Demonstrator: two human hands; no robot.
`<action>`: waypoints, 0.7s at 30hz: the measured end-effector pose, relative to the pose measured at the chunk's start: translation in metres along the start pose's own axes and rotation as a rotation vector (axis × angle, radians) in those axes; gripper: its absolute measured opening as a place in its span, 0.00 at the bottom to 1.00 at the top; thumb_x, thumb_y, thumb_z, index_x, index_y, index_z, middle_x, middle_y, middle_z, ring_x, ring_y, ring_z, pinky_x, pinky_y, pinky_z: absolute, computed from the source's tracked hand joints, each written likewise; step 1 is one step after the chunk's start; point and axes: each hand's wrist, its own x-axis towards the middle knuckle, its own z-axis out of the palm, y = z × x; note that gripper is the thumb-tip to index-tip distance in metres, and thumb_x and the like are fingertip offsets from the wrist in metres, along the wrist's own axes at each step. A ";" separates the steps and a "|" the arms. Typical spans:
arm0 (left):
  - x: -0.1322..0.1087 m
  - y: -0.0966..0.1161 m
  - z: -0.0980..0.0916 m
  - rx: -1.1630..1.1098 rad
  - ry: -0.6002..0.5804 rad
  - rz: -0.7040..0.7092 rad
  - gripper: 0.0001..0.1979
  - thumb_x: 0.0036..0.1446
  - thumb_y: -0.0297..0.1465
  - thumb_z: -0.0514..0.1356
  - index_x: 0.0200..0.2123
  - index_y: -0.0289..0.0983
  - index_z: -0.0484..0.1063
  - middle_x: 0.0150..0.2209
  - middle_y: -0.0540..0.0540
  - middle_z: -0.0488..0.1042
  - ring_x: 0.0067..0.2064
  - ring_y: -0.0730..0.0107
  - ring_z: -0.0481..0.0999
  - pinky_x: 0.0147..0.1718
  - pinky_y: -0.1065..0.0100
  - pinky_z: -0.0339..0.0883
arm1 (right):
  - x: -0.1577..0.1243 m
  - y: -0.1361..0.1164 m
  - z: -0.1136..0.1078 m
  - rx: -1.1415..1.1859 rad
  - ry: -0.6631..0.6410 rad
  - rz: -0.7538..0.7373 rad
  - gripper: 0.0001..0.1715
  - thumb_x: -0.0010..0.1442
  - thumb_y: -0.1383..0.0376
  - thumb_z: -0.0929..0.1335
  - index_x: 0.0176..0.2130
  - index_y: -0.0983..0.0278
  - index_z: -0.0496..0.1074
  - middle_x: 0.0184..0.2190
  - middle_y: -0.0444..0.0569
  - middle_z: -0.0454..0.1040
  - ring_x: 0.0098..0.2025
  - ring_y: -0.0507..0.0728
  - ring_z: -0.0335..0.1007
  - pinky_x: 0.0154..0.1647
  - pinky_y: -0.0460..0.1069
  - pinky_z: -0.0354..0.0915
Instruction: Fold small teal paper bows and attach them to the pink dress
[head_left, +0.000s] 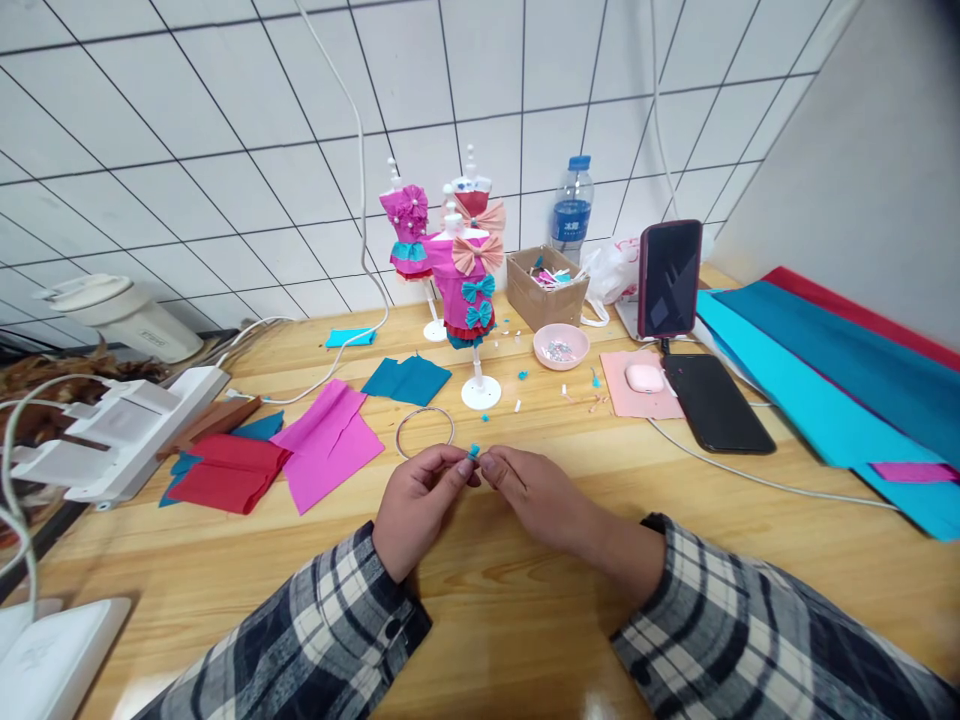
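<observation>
Between my fingertips is a tiny teal piece of crepe paper (474, 451), too small to make out its shape fully. My left hand (424, 495) pinches it between thumb and forefinger. My right hand (536, 495) is closed too, its thumb and forefinger meeting at the piece's right side. Just beyond my hands a thin metal ring (400, 440) lies on the table. Behind it stands a miniature dress form (455, 275) in a magenta paper dress with a peach bow and two teal bows. Two more dressed forms, one magenta (405, 215) and one red (471, 200), stand farther back.
Magenta (330, 445), red (232, 470) and teal (409, 380) paper sheets lie left. A pink bowl (562, 347), cardboard box (544, 300), water bottle (573, 215), upright phone (670, 280) and flat black phone (720, 405) stand or lie right. A power strip (142, 425) sits far left.
</observation>
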 end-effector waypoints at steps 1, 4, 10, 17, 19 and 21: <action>0.000 0.000 0.000 0.004 0.000 -0.005 0.10 0.54 0.37 0.62 0.30 0.35 0.74 0.27 0.49 0.75 0.31 0.71 0.73 0.35 0.71 0.66 | 0.000 0.000 -0.001 0.011 -0.002 -0.002 0.24 0.69 0.53 0.52 0.33 0.62 0.66 0.30 0.45 0.70 0.33 0.53 0.63 0.35 0.48 0.56; 0.001 0.001 0.000 0.020 -0.003 -0.018 0.11 0.54 0.38 0.63 0.29 0.34 0.73 0.26 0.48 0.75 0.30 0.71 0.73 0.34 0.71 0.66 | 0.001 0.000 -0.002 0.043 -0.006 -0.014 0.24 0.69 0.53 0.53 0.32 0.62 0.66 0.30 0.45 0.70 0.34 0.53 0.63 0.35 0.48 0.55; 0.003 0.001 0.001 0.044 0.019 -0.039 0.12 0.53 0.38 0.63 0.30 0.34 0.74 0.26 0.50 0.75 0.29 0.72 0.73 0.33 0.72 0.67 | 0.003 0.002 -0.003 0.035 -0.028 0.054 0.23 0.69 0.56 0.53 0.30 0.63 0.66 0.26 0.44 0.68 0.29 0.51 0.61 0.30 0.46 0.54; 0.006 -0.005 0.000 -0.056 0.080 -0.096 0.17 0.48 0.40 0.66 0.39 0.35 0.75 0.31 0.48 0.80 0.34 0.71 0.77 0.38 0.71 0.70 | 0.005 0.003 -0.026 -0.523 0.113 0.230 0.24 0.67 0.52 0.55 0.34 0.61 0.70 0.31 0.48 0.75 0.34 0.56 0.68 0.30 0.48 0.53; 0.007 -0.007 0.000 -0.086 0.073 -0.109 0.19 0.47 0.39 0.68 0.42 0.35 0.75 0.34 0.46 0.81 0.37 0.69 0.78 0.39 0.70 0.70 | 0.004 0.006 -0.030 -0.684 0.142 0.266 0.21 0.66 0.51 0.58 0.34 0.61 0.70 0.32 0.50 0.76 0.34 0.58 0.69 0.30 0.49 0.54; 0.007 -0.008 0.000 -0.094 0.065 -0.102 0.18 0.46 0.38 0.68 0.41 0.35 0.76 0.35 0.45 0.81 0.37 0.68 0.79 0.40 0.70 0.71 | 0.003 0.009 -0.030 -0.776 0.199 0.217 0.17 0.64 0.54 0.61 0.37 0.62 0.72 0.35 0.51 0.76 0.38 0.60 0.69 0.33 0.50 0.56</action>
